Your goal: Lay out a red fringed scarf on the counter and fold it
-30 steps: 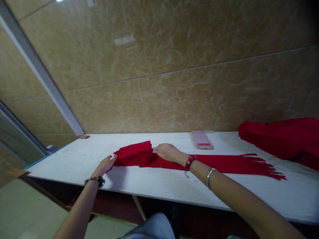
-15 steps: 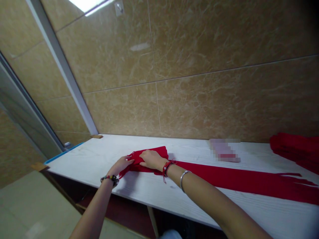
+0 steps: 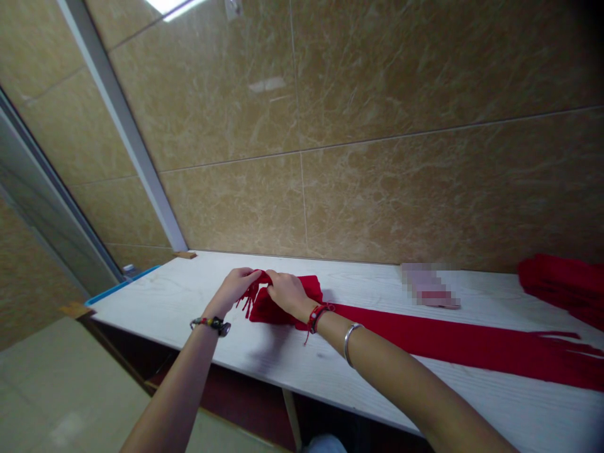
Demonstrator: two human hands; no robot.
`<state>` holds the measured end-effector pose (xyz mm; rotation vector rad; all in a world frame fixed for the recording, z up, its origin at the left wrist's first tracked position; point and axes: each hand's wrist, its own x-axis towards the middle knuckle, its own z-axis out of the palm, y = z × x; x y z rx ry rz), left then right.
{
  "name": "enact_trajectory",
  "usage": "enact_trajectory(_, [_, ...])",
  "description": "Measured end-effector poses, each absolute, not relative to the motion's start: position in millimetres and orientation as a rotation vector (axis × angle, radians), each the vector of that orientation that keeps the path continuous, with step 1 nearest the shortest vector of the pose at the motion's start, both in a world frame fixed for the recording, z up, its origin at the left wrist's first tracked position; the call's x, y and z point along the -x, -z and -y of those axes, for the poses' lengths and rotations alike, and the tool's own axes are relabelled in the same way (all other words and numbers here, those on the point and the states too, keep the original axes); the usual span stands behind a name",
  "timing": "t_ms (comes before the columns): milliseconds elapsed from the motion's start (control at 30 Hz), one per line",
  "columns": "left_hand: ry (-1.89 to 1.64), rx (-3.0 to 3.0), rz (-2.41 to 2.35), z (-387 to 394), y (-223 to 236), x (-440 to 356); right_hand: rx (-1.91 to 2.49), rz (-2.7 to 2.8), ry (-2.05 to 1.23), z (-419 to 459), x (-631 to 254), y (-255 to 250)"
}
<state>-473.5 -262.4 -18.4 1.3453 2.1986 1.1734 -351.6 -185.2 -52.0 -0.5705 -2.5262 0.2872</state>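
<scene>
A red fringed scarf (image 3: 425, 336) lies lengthwise along the white tabletop, its right end spreading into tassels. Its left part is folded into a flat stack. My left hand (image 3: 234, 289) pinches the fringed edge at the stack's left side and holds it raised, with tassels hanging below. Beside it, my right hand (image 3: 287, 292) closes on the same lifted edge, over the top of the folded part. The fingertips of both hands are partly hidden by the cloth.
At the far right, another heap of red cloth (image 3: 552, 286) sits against the tiled wall (image 3: 401, 189). A blurred pinkish packet (image 3: 427, 286) lies near the wall on the white table (image 3: 358, 371). A blue-edged tray or bin (image 3: 117, 286) shows beyond the left end.
Both hands have lifted the fringed left edge of the scarf off the table. My left hand has moved up and slightly right, and tassels now dangle under it.
</scene>
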Motion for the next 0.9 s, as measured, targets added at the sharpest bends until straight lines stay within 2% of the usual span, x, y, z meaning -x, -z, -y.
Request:
enact_trajectory(233, [-1.348, -1.52, -2.319, 253, 12, 451, 0.782, 2.004, -0.666, 135, 289, 39])
enact_trajectory(400, [-1.075, -1.793, -2.33, 230, 34, 416, 0.953, 1.68, -0.714, 98, 182, 73])
enact_trajectory(500, [-0.888, -1.963, -2.264, 215, 50, 390, 0.971, 1.581, -0.917, 96, 125, 106])
enact_trajectory(633, [-0.464, -2.147, -2.306, 201, 70, 361, 1.085, 1.363, -1.181, 101, 83, 138])
enact_trajectory(800, [-0.074, -2.344, -2.299, 201, 78, 337, 1.353, 1.578, -0.975, 93, 64, 142])
enact_trajectory(900, [0.128, -2.482, -2.208, 203, 78, 324, 1.329, 1.692, -0.836, 89, 57, 130])
